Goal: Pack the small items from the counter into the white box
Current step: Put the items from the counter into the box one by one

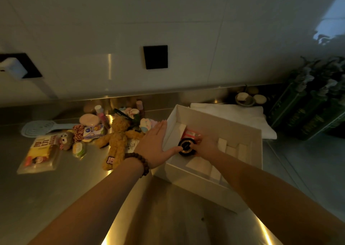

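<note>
In the white cardboard box [214, 181] our right hand [206, 145] clasps a round black compact [186, 146], left hand [155, 144] flat-fingered beside; the brown plush bear [116, 140] and most trinkets wait.

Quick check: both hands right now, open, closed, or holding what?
Left hand: open, fingers straight, flat against the white box wall.
Right hand: holding the round black item inside the box.

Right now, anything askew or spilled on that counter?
Nothing spilled or visibly damaged. The unpacked items sit in a loose heap: the teddy bear lies flat, a snack packet lies askew. The white box sits angled to the counter edge. Dim light hides fine detail.
</note>
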Action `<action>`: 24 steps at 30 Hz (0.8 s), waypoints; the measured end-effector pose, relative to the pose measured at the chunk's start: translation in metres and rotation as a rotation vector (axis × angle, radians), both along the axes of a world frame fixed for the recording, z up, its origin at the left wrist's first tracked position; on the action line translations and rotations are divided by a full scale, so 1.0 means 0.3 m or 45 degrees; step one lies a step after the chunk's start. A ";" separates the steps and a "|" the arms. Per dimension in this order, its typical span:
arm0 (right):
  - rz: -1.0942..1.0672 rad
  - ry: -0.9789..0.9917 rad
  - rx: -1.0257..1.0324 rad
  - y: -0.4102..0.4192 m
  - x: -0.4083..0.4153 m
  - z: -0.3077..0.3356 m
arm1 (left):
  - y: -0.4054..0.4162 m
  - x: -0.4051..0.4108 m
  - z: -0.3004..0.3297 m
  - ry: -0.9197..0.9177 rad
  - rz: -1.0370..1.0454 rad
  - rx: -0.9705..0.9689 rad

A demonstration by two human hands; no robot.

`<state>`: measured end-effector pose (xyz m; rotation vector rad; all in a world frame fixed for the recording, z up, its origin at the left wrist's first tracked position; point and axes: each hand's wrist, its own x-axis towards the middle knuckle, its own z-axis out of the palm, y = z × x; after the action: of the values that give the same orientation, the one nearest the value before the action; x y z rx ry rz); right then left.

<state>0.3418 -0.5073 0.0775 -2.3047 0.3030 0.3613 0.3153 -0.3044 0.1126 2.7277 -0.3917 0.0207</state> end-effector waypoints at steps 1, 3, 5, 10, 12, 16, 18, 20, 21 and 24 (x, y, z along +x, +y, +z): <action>0.135 -0.081 -0.166 -0.009 -0.008 0.008 | -0.001 0.000 -0.001 -0.001 -0.003 -0.004; 0.447 -0.261 -0.406 -0.037 -0.029 0.024 | 0.000 0.001 -0.001 0.003 -0.014 -0.020; 0.822 -0.400 -0.623 -0.077 -0.051 0.024 | -0.001 0.001 0.000 -0.009 -0.028 -0.035; 1.351 -0.256 -0.965 -0.117 -0.094 -0.002 | 0.005 -0.002 0.000 -0.035 -0.046 -0.069; 1.360 -0.199 -0.971 -0.105 -0.098 -0.017 | 0.004 -0.002 0.001 -0.038 -0.045 -0.069; 1.304 -0.139 -0.939 -0.086 -0.095 -0.039 | 0.002 -0.005 0.005 -0.043 -0.042 -0.073; 1.282 -0.134 -0.913 -0.086 -0.094 -0.039 | 0.001 -0.005 0.006 -0.044 -0.038 -0.084; 1.232 -0.146 -0.840 -0.084 -0.095 -0.030 | 0.001 -0.006 0.006 -0.042 -0.030 -0.089; 1.183 -0.165 -0.780 -0.081 -0.096 -0.021 | 0.000 -0.006 0.007 -0.040 -0.025 -0.093; 0.993 -0.350 -0.614 -0.072 -0.089 0.020 | 0.001 -0.010 0.011 -0.048 0.018 -0.094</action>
<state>0.3150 -0.5290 0.0836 -2.8341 -0.7472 0.3648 0.3124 -0.3041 0.1158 2.6606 -0.3749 0.0882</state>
